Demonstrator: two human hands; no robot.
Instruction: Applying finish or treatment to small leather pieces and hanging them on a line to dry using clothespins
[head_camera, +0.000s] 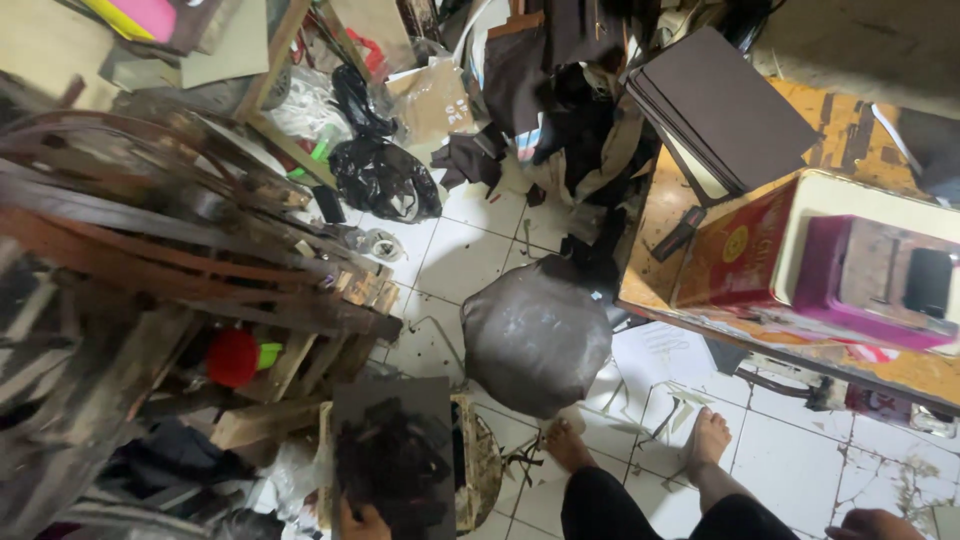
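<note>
Head view shows the left hand (362, 521) pinching the lower edge of a dark flat sheet (392, 455), upright and scuffed; the right hand (875, 524) rests empty, grip loosely closed. Nothing looks cut yet. White tiled floor (480, 250), round stool (535, 335), cluttered yellow surface (660, 230).

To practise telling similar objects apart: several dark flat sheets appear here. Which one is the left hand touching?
The dark sheet at the bottom centre, scuffed and scratched, with the left hand on its lower edge. The other flat boards lie stacked on the table, untouched.
</note>
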